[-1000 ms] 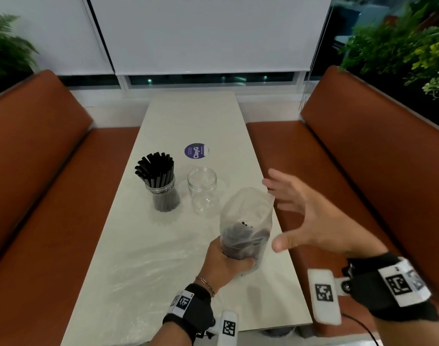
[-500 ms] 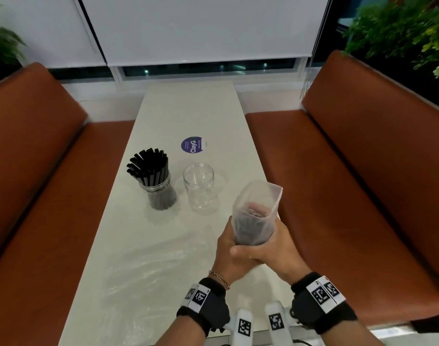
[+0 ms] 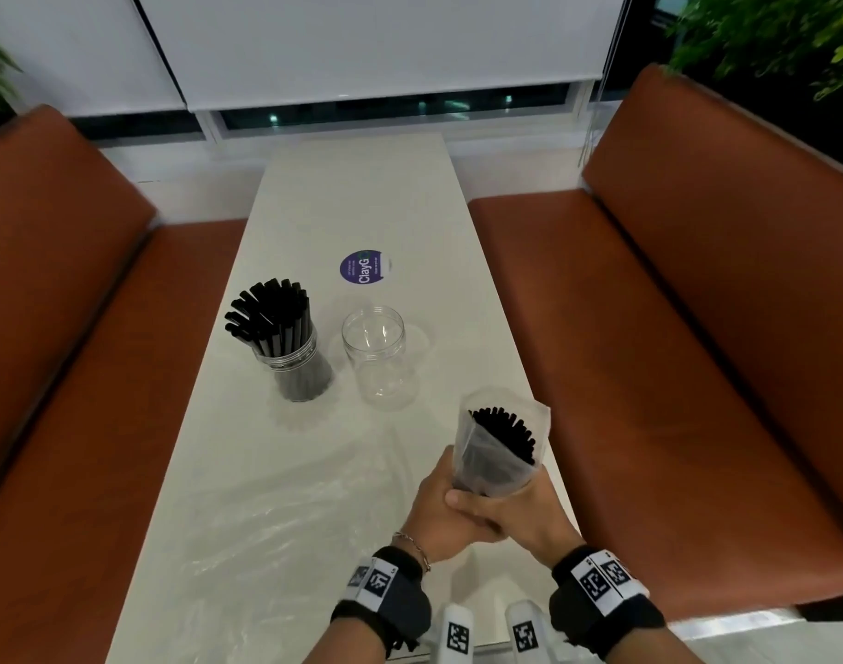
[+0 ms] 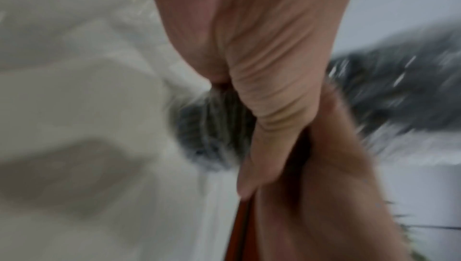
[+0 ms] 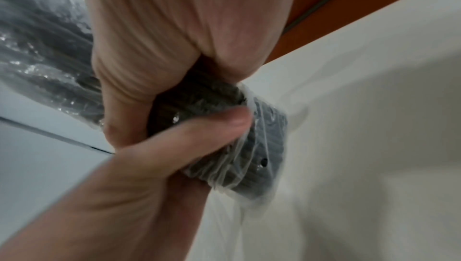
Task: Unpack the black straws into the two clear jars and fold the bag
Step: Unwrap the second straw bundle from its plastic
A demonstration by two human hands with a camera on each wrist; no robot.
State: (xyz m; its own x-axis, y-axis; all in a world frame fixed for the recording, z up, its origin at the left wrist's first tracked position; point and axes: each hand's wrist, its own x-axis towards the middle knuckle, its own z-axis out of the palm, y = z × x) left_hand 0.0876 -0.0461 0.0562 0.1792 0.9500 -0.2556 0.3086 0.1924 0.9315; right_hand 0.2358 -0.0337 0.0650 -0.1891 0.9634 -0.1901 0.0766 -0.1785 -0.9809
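Both hands are wrapped around the bottom of the bag, fingers curled tight and overlapping each other. The left hand grips it from the left side and the right hand closes over the left one's fingers, its thumb laid across the front. From the right wrist view you can see the thumb pressing into the crinkled plastic right at the bag's bottom end. The left wrist view is pretty blurry, so all I can make out there is skin and a dark smear of plastic.

The bag is clear, held upright and tilted a bit to the right, above the near right part of the table. Its mouth is open, and a bundle of black straws sits inside with the tips below the rim.

Farther out on the table, two clear jars stand just beside each other. The left jar is stuffed with more straws fanning out the top, and the right jar has nothing in it. Behind them is a round purple sticker. A thin plastic sheet covers the near end of the table. Orange-brown benches run along both sides.
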